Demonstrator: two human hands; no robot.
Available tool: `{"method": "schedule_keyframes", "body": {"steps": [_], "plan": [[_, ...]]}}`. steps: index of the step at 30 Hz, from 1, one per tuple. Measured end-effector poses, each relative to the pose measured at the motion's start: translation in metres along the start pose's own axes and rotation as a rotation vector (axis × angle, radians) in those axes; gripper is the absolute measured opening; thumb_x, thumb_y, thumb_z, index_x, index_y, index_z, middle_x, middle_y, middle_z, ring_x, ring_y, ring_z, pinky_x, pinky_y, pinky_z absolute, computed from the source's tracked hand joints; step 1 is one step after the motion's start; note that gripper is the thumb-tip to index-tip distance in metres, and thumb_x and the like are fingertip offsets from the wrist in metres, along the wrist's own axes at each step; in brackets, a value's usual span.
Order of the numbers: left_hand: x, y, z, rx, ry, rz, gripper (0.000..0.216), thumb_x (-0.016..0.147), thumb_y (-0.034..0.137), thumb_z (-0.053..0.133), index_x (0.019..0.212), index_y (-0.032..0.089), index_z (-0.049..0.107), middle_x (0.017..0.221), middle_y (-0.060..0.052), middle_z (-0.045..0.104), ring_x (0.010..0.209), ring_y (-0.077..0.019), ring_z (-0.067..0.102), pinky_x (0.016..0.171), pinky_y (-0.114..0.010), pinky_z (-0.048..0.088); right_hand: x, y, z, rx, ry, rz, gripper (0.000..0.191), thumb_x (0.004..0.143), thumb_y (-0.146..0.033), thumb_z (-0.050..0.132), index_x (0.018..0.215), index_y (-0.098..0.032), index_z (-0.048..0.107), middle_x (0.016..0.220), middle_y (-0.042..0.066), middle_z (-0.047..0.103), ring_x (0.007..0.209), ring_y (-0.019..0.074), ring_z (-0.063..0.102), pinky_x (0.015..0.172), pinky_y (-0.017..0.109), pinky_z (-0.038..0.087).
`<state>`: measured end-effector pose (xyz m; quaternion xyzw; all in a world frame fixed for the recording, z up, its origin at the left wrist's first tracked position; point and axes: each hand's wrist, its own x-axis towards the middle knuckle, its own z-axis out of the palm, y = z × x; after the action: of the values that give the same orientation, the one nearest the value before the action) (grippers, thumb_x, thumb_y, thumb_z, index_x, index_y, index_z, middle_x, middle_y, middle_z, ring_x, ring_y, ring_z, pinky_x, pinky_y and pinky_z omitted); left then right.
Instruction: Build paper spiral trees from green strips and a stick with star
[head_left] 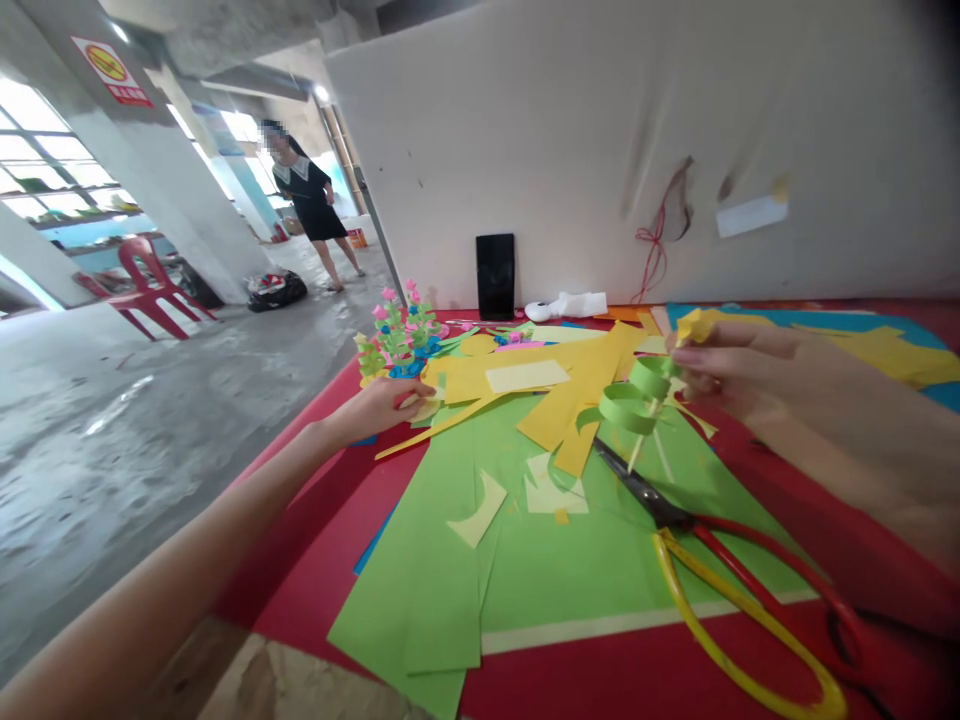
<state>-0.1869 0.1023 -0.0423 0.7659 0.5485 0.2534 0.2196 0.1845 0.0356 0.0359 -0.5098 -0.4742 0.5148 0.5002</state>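
Observation:
My right hand (739, 370) is raised above the table's right side. It pinches a paper flower (628, 410) with a yellow top, curled light-green loops and a thin pale stick pointing down. On the left, my left hand (386, 405) has its fingers pressed together over pale yellow paper scraps (426, 410); what it grips, if anything, is hidden. Just behind it stand finished-looking paper flowers (401, 340) in green, pink and blue. Scissors (660, 510) with one red and one yellow handle lie below my right hand, blades slightly under the flower's stick.
Green paper sheets (555, 580) and yellow strips (487, 372) cover much of the red table (300, 570). A black phone (496, 277) leans on the white panel (570, 150) behind. Blue paper (847, 325) lies back right. A person (311, 195) stands beyond, near a red chair (154, 290).

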Motion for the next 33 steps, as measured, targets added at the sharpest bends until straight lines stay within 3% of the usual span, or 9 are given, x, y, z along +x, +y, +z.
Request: {"method": "schedule_keyframes", "body": {"steps": [6, 10, 14, 15, 17, 19, 23, 26, 33], "plan": [[0.019, 0.005, -0.011, -0.302, 0.384, -0.11, 0.037, 0.078, 0.046, 0.055, 0.088, 0.011, 0.064, 0.087, -0.01, 0.069, 0.075, -0.0171, 0.065, 0.073, -0.034, 0.052, -0.003, -0.003, 0.002, 0.036, 0.04, -0.019, 0.038, 0.035, -0.045, 0.083, 0.066, -0.027, 0.069, 0.069, -0.003, 0.061, 0.062, 0.0094, 0.053, 0.05, 0.017, 0.045], [0.015, 0.035, -0.004, -0.409, 0.414, -0.106, 0.035, 0.077, 0.044, 0.057, 0.082, 0.01, 0.066, 0.074, -0.01, 0.069, 0.06, -0.015, 0.063, 0.061, -0.03, 0.053, -0.002, -0.002, 0.001, 0.029, 0.021, -0.057, 0.033, 0.039, -0.044, 0.083, 0.063, -0.027, 0.068, 0.066, -0.003, 0.058, 0.059, 0.0076, 0.051, 0.05, 0.016, 0.045], [-0.026, 0.091, 0.028, -0.36, 0.4, 0.046, 0.017, 0.07, 0.035, 0.068, 0.071, 0.017, 0.068, 0.079, -0.003, 0.069, 0.07, -0.0137, 0.061, 0.071, -0.029, 0.05, 0.001, 0.003, -0.004, 0.0, -0.015, -0.085, 0.022, 0.053, -0.039, 0.079, 0.069, -0.028, 0.068, 0.067, -0.004, 0.057, 0.059, 0.0077, 0.05, 0.051, 0.018, 0.043], [-0.039, 0.104, 0.038, -0.292, 0.369, 0.154, 0.01, 0.065, 0.027, 0.074, 0.067, 0.02, 0.068, 0.075, 0.0, 0.069, 0.071, -0.0123, 0.06, 0.076, -0.028, 0.048, 0.001, 0.005, -0.004, -0.009, -0.024, -0.094, 0.022, 0.054, -0.038, 0.079, 0.07, -0.029, 0.068, 0.068, -0.004, 0.057, 0.061, 0.0078, 0.05, 0.052, 0.018, 0.042], [-0.062, 0.127, 0.058, 0.181, 0.293, 0.766, 0.007, 0.072, 0.018, 0.069, 0.075, 0.024, 0.067, 0.076, 0.005, 0.07, 0.072, -0.0104, 0.057, 0.086, -0.031, 0.042, 0.0, 0.008, -0.002, -0.035, -0.048, -0.104, 0.021, 0.057, -0.035, 0.077, 0.074, -0.028, 0.068, 0.073, -0.004, 0.06, 0.066, 0.0085, 0.051, 0.056, 0.019, 0.041], [-0.078, 0.14, 0.076, 0.461, 0.212, 1.013, 0.005, 0.077, 0.015, 0.064, 0.078, 0.019, 0.065, 0.08, 0.003, 0.069, 0.074, -0.0118, 0.056, 0.091, -0.034, 0.038, -0.003, 0.01, 0.004, -0.065, -0.073, -0.115, 0.017, 0.061, -0.032, 0.075, 0.075, -0.026, 0.068, 0.077, -0.004, 0.061, 0.07, 0.0085, 0.051, 0.059, 0.02, 0.039], [-0.088, 0.146, 0.096, 0.468, 0.006, 0.924, 0.021, 0.083, 0.033, 0.055, 0.07, 0.018, 0.061, 0.071, 0.0, 0.065, 0.071, -0.0134, 0.052, 0.09, -0.035, 0.035, -0.012, 0.015, 0.018, -0.107, -0.145, -0.128, 0.01, 0.067, -0.031, 0.071, 0.073, -0.025, 0.066, 0.077, -0.005, 0.061, 0.074, 0.0075, 0.051, 0.065, 0.02, 0.037], [-0.089, 0.146, 0.09, 0.348, 0.006, 0.852, 0.036, 0.081, 0.052, 0.051, 0.075, 0.018, 0.061, 0.069, -0.002, 0.064, 0.067, -0.0146, 0.049, 0.079, -0.036, 0.036, -0.018, 0.018, 0.025, -0.132, -0.209, -0.113, 0.008, 0.066, -0.029, 0.071, 0.07, -0.025, 0.065, 0.076, -0.005, 0.062, 0.079, 0.0104, 0.054, 0.07, 0.023, 0.039], [-0.096, 0.142, 0.06, 0.075, 0.139, 0.636, 0.025, 0.086, 0.011, 0.038, 0.064, 0.018, 0.049, 0.06, -0.001, 0.056, 0.063, -0.0133, 0.044, 0.068, -0.035, 0.034, -0.028, 0.024, 0.034, -0.268, -0.286, -0.067, 0.019, 0.061, -0.038, 0.071, 0.072, -0.024, 0.064, 0.071, 0.0, 0.06, 0.073, 0.019, 0.058, 0.064, 0.032, 0.042]]}}
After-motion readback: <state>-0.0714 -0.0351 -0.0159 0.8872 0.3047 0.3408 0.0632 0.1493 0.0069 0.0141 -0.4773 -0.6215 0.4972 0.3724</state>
